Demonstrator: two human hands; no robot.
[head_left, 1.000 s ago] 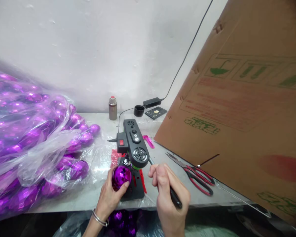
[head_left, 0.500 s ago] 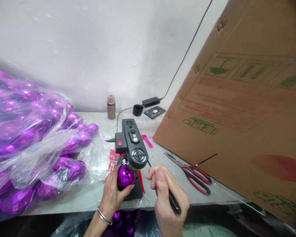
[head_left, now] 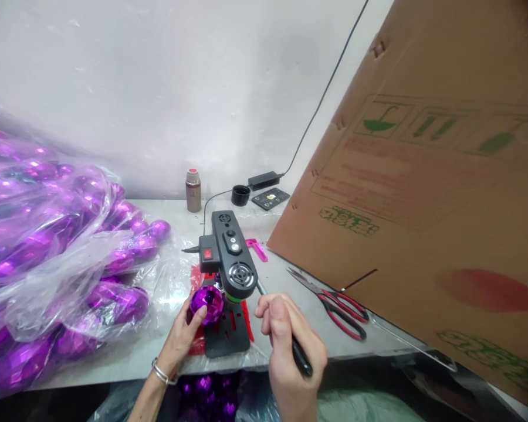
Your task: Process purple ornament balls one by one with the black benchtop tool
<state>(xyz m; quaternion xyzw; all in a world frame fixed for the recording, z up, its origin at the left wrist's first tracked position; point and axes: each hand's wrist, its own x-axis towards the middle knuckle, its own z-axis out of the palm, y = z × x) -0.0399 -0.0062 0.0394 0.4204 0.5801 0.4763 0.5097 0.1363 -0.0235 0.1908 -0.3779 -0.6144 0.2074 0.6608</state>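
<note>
The purple faceted ball [head_left: 206, 303] sits at the left edge of the black machine's base [head_left: 226, 337], its neck pointing up and right toward the machine head [head_left: 233, 258]. My left hand [head_left: 182, 339] cups it from below, fingers curled. My right hand [head_left: 290, 346] closes around the lever handle [head_left: 300, 358], whose long axis runs from the machine toward me.

Both forearms are bare of sleeves, and a thin silver bangle [head_left: 160, 371] circles the left wrist.

The cardboard box [head_left: 422, 193] is cut off at the right edge — its print is too blurred to read. The bag of purple balls [head_left: 48, 252] runs past the left edge.
</note>
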